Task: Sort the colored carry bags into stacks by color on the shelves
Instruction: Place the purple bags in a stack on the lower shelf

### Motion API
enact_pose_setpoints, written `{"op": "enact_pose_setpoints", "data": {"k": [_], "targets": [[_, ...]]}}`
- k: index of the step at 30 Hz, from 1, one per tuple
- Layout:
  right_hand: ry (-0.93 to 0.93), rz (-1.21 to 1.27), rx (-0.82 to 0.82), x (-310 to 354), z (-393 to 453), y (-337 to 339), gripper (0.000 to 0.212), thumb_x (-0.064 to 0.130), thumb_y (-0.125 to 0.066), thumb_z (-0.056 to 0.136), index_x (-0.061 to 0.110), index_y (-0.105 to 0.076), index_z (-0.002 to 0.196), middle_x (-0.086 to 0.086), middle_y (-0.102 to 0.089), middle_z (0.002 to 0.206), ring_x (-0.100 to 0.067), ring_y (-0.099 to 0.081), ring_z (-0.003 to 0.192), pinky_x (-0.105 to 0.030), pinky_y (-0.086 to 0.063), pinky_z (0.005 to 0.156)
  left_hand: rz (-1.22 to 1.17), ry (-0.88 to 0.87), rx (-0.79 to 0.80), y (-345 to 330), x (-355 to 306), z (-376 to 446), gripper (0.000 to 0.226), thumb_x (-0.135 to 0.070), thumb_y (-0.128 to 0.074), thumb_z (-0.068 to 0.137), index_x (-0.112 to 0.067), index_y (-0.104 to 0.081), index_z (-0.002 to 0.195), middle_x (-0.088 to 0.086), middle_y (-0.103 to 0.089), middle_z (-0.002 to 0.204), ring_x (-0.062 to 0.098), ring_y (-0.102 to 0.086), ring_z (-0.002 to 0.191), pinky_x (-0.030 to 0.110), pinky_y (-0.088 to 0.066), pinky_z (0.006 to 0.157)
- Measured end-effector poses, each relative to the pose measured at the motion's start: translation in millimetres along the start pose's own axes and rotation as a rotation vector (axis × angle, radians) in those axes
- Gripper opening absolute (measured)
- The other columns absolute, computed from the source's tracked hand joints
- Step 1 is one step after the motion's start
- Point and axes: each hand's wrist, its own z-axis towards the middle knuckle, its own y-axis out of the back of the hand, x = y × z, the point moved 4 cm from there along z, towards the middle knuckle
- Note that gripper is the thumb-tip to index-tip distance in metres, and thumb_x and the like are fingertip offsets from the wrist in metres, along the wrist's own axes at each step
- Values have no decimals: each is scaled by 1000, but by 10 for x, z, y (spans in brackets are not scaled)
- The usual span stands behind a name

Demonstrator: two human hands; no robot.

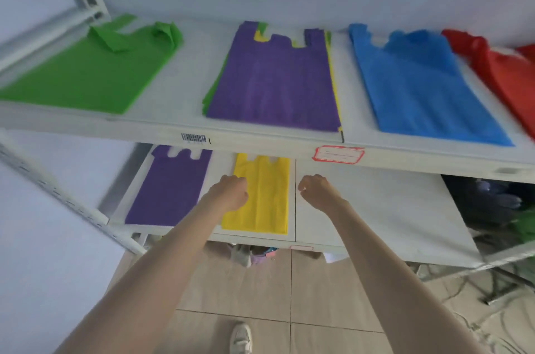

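I have both arms stretched toward the lower shelf (pixel 376 209), and both hands hold nothing. The fingers of my left hand (pixel 231 193) are curled in narrow, a loose fist, hovering over the left edge of the yellow carry bag (pixel 263 200), which lies flat on that shelf; I cannot tell whether the knuckles touch it. The fingers of my right hand (pixel 317 190) are curled in narrow too, just right of the yellow bag and above bare shelf. Left of my left fingers, well clear of them, a purple carry bag (pixel 170 188) lies flat on the same shelf. Beyond my fingertips, on the upper shelf (pixel 185 69), sit the other bags: a green stack (pixel 86 75) far to the left, a mixed pile (pixel 275 81) straight ahead with a purple bag on top and yellow and green edges showing beneath it, a blue stack (pixel 419 84) to the right, and red bags (pixel 503 75) at the far right edge. Below my wrists lies tiled floor (pixel 318 295), with a white shoe (pixel 241 337) on it.
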Motion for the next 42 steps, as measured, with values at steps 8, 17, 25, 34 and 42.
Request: {"op": "enact_pose_setpoints", "data": {"k": [8, 17, 25, 34, 42], "targets": [[32, -31, 259, 589, -382, 949, 13, 15, -51, 87, 14, -62, 93, -4, -64, 91, -17, -64, 84, -20, -45, 66, -107, -100, 44, 1245, -379, -461, 22, -21, -39, 96, -11, -59, 101, 6, -53, 95, 18, -49, 84, 27, -37, 68], [-46, 142, -131, 955, 156, 2072, 33, 7, -44, 92, -1, -56, 122, -20, -60, 124, -33, -57, 117, -35, -48, 89, -202, 71, -179, 2074, 27, 44, 34, -16, -41, 95, 12, -58, 86, 27, -62, 91, 36, -62, 93, 36, -47, 78], [-142, 153, -164, 703, 821, 2109, 9, 9, -44, 92, 13, -51, 90, -10, -49, 93, -22, -50, 92, -26, -42, 68, -339, 223, -205, 1958, 267, 679, 39, -19, -44, 91, 15, -55, 109, 30, -54, 126, 39, -52, 118, 39, -43, 96], [-232, 193, -249, 671, 1506, 2220, 41, 18, -47, 91, -3, -48, 125, -22, -48, 131, -36, -46, 121, -33, -40, 97, -546, 389, -293, 2074, 313, 1235, 53, -34, -56, 89, 7, -51, 123, 20, -58, 125, 34, -54, 118, 36, -42, 98], [-253, 354, -258, 597, 1912, 2270, 32, 23, -57, 85, 0, -55, 107, -17, -54, 105, -30, -52, 97, -36, -44, 83, -702, 390, -273, 2177, 327, 1538, 33, -16, -61, 85, 3, -61, 112, 19, -65, 116, 31, -61, 109, 32, -47, 90]]}}
